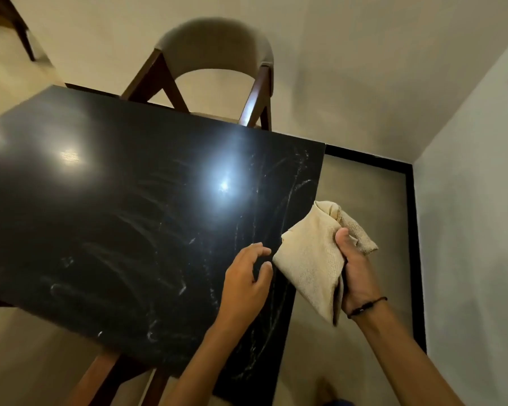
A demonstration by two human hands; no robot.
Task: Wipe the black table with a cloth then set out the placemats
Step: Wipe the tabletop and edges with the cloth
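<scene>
Head view | right hand [357,276] gripping folded beige cloth [311,259] just off black table [115,215] right edge | left hand [247,276] empty, fingers spread, above tabletop | no readable writing

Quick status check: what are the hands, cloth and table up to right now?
Right hand grips the beige cloth beside the table edge. Left hand open over the black table. Smears show; no placemats visible.

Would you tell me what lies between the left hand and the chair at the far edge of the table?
Head view: only bare black table, smeared with pale streaks, lies between left hand and chair.
</scene>
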